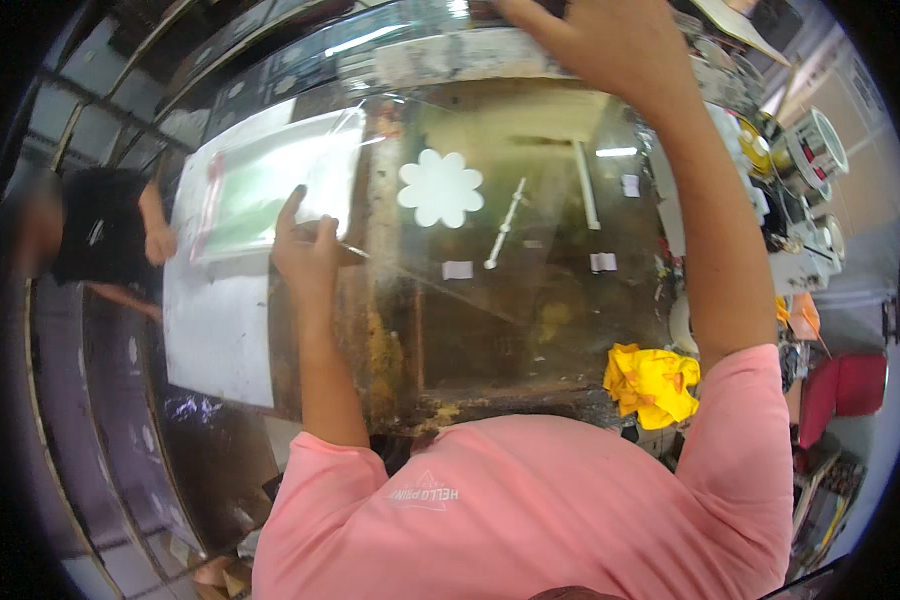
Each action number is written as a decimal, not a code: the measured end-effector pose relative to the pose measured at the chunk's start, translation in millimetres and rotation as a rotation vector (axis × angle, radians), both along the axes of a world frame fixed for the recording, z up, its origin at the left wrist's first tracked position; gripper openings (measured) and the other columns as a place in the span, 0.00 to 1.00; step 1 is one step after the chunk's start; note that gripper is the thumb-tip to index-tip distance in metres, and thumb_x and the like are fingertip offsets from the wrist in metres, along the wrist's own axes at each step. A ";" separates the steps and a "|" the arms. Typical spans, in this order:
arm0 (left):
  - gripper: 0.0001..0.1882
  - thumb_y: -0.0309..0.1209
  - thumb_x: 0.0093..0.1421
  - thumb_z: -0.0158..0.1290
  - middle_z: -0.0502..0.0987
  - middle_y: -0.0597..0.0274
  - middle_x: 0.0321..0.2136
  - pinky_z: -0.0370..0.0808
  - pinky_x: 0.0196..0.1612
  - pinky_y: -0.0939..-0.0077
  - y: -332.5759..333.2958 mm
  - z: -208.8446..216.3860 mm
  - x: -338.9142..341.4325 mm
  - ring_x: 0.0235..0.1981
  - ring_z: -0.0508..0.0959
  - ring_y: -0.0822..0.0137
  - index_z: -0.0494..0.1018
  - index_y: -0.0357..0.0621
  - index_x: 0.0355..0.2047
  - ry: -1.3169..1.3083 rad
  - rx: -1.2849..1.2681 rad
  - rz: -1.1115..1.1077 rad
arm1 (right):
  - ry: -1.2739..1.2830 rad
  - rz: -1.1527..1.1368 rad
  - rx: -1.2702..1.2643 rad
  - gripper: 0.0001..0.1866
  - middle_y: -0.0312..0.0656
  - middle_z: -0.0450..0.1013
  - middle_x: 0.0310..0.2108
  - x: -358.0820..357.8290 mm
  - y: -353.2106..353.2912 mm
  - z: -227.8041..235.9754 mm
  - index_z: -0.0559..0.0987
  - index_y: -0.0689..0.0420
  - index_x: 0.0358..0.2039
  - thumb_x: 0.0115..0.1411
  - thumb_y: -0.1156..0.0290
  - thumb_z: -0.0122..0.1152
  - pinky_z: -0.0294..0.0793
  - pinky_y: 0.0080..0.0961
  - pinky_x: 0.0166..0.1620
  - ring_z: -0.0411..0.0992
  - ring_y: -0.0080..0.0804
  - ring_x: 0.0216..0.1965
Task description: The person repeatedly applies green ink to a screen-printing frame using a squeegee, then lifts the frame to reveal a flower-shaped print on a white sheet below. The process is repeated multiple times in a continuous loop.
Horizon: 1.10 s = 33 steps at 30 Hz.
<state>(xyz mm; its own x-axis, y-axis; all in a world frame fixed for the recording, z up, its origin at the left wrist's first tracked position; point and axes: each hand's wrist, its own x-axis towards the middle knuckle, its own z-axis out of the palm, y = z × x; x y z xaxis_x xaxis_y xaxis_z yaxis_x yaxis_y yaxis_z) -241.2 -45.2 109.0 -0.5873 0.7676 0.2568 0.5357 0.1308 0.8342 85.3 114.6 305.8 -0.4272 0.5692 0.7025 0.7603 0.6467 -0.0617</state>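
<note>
My left hand [308, 250] is at the lower right corner of a pale frame with a green-tinted panel [260, 185]. Its thumb and a finger are stretched apart. From beside the thumb, the thin bright edge of what looks like a clear sheet [425, 280] slants down to the right. My right hand [610, 45] reaches over the far edge of the worktable; the picture's top edge cuts off its fingers, so its grip is hidden. Between my arms lie a white flower-shaped piece [440, 188], a thin white knobbed rod [506, 224] and a straight white strip [586, 185].
White paper [218, 335] lies beneath the frame. A crumpled yellow cloth [652, 386] sits by my right elbow. Small pale tabs [457, 270] dot the glossy tabletop [510, 350]. Tubs [810, 150] crowd the right side. Another person [100, 225] stands at the left.
</note>
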 end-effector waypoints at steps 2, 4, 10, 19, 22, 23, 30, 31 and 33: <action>0.32 0.24 0.58 0.62 0.85 0.45 0.43 0.79 0.40 0.71 -25.1 -7.3 -61.5 0.31 0.83 0.67 0.73 0.32 0.64 -0.065 0.058 0.060 | 0.005 -0.028 -0.014 0.31 0.54 0.78 0.23 -5.4 -12.4 1.8 0.82 0.60 0.23 0.65 0.42 0.60 0.71 0.50 0.45 0.79 0.55 0.32; 0.32 0.25 0.57 0.62 0.85 0.44 0.45 0.79 0.41 0.71 -48.8 -13.9 -129.8 0.33 0.83 0.66 0.73 0.34 0.64 0.103 0.144 0.115 | 0.008 -0.031 -0.024 0.31 0.54 0.78 0.23 -8.1 -22.8 3.2 0.82 0.60 0.23 0.65 0.42 0.60 0.72 0.49 0.45 0.79 0.54 0.31; 0.36 0.35 0.59 0.65 0.72 0.36 0.63 0.74 0.61 0.59 -100.8 -7.7 -264.4 0.61 0.77 0.52 0.70 0.38 0.67 0.436 -0.070 0.445 | -0.088 -0.064 0.098 0.29 0.52 0.83 0.42 -11.2 -25.3 -6.2 0.86 0.59 0.48 0.67 0.44 0.60 0.72 0.45 0.51 0.78 0.56 0.40; 0.34 0.55 0.76 0.42 0.58 0.53 0.77 0.29 0.75 0.26 -42.2 -31.5 -119.0 0.79 0.53 0.53 0.62 0.54 0.75 1.108 -0.255 -0.084 | -0.070 -0.003 -0.099 0.27 0.59 0.78 0.32 -26.2 -30.3 2.3 0.84 0.60 0.41 0.69 0.45 0.58 0.73 0.49 0.40 0.76 0.62 0.34; 0.35 0.57 0.76 0.39 0.57 0.54 0.77 0.31 0.74 0.23 -31.2 -44.0 -109.2 0.78 0.53 0.50 0.62 0.53 0.75 1.075 -0.562 -0.091 | -0.038 0.004 -0.080 0.26 0.60 0.77 0.30 -28.2 -31.8 2.7 0.84 0.60 0.39 0.69 0.45 0.59 0.73 0.48 0.40 0.76 0.61 0.33; 0.35 0.57 0.76 0.37 0.59 0.56 0.76 0.32 0.73 0.21 -30.6 -49.0 -109.0 0.78 0.54 0.48 0.63 0.53 0.74 0.997 -0.643 -0.101 | -0.044 -0.021 -0.117 0.27 0.60 0.77 0.30 -27.8 -32.0 1.1 0.84 0.60 0.39 0.69 0.45 0.58 0.73 0.47 0.40 0.76 0.61 0.33; 0.31 0.52 0.78 0.35 0.72 0.50 0.68 0.33 0.75 0.26 -8.0 -36.4 -112.6 0.71 0.67 0.50 0.75 0.44 0.64 0.651 -0.420 -0.106 | -0.059 0.010 -0.012 0.29 0.59 0.78 0.32 -12.8 -17.0 4.6 0.85 0.62 0.42 0.68 0.44 0.58 0.74 0.45 0.39 0.77 0.60 0.32; 0.31 0.51 0.78 0.35 0.75 0.49 0.65 0.34 0.75 0.28 -3.0 -22.8 -115.0 0.69 0.70 0.50 0.77 0.43 0.62 0.561 -0.379 -0.099 | -0.037 0.011 -0.031 0.29 0.59 0.79 0.32 -10.7 -14.8 6.3 0.85 0.62 0.42 0.68 0.44 0.58 0.74 0.45 0.39 0.77 0.60 0.33; 0.31 0.50 0.79 0.35 0.80 0.49 0.59 0.37 0.76 0.31 2.3 3.4 -111.1 0.64 0.75 0.49 0.80 0.42 0.58 0.500 -0.345 -0.126 | 0.005 0.009 -0.066 0.29 0.58 0.80 0.33 -7.5 -12.4 8.3 0.86 0.62 0.43 0.68 0.44 0.58 0.74 0.45 0.39 0.77 0.60 0.33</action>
<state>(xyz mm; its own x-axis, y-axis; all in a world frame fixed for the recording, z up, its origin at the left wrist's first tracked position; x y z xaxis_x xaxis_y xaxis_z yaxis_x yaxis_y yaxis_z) -352.2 -42.8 112.4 -0.3593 0.9112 0.2016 0.8796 0.2585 0.3994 77.8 102.2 314.1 -0.4291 0.6107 0.6655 0.7543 0.6476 -0.1079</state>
